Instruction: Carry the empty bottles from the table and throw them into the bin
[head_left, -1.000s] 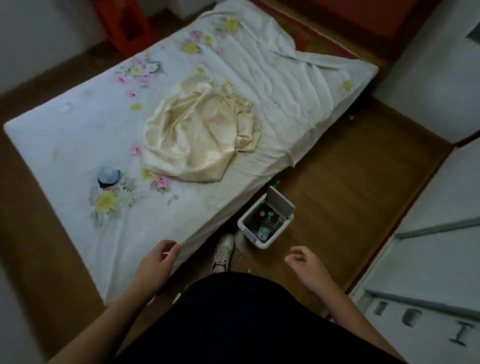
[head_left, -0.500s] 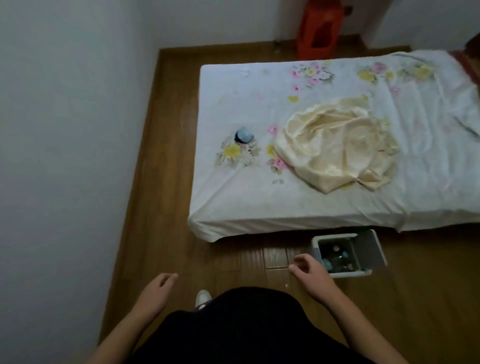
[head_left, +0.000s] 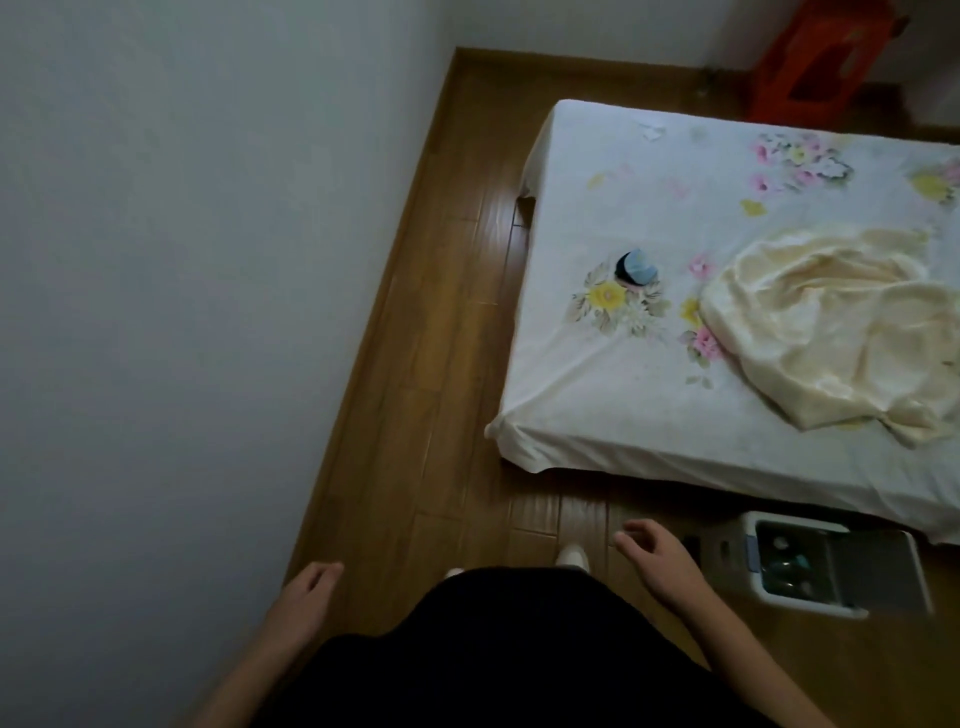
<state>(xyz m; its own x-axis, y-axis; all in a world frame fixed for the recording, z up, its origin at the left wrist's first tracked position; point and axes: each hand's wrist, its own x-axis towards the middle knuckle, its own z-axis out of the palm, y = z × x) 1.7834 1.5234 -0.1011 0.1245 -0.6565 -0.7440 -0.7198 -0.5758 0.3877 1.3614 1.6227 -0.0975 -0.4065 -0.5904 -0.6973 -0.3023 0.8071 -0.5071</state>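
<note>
A plain pale wall (head_left: 182, 260) fills the left side and meets a wooden floor (head_left: 441, 364) at a skirting board. Low down, the left grip (head_left: 306, 597) hangs over the floor close to that wall, its fingers loosely curled and holding nothing. Beside it, at the bottom centre, is the person's dark garment (head_left: 519, 654), with the toe of a white shoe (head_left: 571, 555) showing just beyond its edge. The right grip (head_left: 660, 558) hovers past the shoe, its fingers relaxed and slightly bent, also empty. Just to its right a small white bin (head_left: 730, 553) stands on the floor against the near edge of the bed (head_left: 597, 415), its lid (head_left: 878, 571) flipped open to the right. The bottles (head_left: 795, 564) lie inside the bin and show only as dim pale and teal shapes. On the flowered white sheet sits a small blue and black object (head_left: 636, 267), and farther right lies a crumpled cream cloth (head_left: 831, 322). An orange plastic crate (head_left: 810, 67) stands on the floor beyond the bed's far corner.
</note>
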